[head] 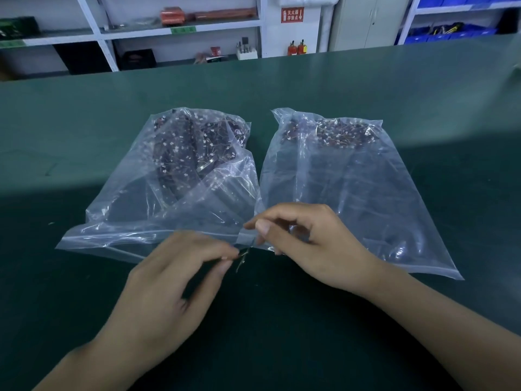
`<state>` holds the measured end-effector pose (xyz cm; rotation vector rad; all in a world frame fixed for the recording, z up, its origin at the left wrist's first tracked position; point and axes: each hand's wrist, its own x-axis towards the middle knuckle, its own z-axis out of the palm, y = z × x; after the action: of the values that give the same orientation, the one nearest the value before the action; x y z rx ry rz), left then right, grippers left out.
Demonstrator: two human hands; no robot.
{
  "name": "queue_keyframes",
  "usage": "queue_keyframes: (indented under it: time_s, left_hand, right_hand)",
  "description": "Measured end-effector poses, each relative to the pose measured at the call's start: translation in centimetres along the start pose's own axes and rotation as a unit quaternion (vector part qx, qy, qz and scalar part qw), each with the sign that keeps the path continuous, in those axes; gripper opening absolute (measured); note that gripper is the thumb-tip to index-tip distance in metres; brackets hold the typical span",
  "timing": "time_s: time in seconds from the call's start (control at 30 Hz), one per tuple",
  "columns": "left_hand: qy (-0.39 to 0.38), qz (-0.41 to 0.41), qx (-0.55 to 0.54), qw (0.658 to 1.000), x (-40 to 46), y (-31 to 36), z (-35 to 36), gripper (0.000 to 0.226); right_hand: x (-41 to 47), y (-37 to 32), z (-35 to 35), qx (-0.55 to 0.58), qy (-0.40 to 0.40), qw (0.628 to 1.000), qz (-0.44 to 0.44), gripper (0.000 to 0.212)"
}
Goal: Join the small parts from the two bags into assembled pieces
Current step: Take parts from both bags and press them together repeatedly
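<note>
Small parts (242, 258), thin and blurred, are pinched by the left hand (174, 280) at lower centre. Right hand (307, 244) has curled fingers; its hold is unclear. Two bags (174, 176) (346, 182) lie behind on the green table (282, 334).

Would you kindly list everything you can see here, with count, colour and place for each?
Plastic bags: two, clear, side by side on the table, left bag and right bag, each holding dark small parts with white specks.
Loose part: one, thin and dark, pinched at the left hand's fingertips; details too blurred to tell.
Table: one, dark green, across the foreground.
Shelves: white, along the back wall, carrying boxes and orange items.
Fire extinguishers: two, red, on the floor behind the table.
Bins: blue, back right.
Left hand: pinching the part.
Right hand: fingers curled, over the right bag's near edge.
</note>
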<state>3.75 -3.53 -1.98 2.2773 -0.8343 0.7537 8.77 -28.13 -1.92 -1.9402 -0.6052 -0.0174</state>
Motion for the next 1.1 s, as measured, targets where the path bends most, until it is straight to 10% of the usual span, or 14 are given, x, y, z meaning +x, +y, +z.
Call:
queue_keyframes:
  time_s: [0.53, 1.1]
  left_hand:
    - [0.066, -0.208, -0.291, 0.931, 3.7, 0.2, 4.2, 0.02]
    - [0.078, -0.211, -0.231, 0.946, 3.0, 1.4, 4.1, 0.012]
  right_hand:
    - [0.8, -0.4, -0.9, 0.249, 0.046, 0.96, 0.117, 0.026]
    - [0.3, -0.9, 0.7, 0.29, 0.064, 0.95, 0.097, 0.022]
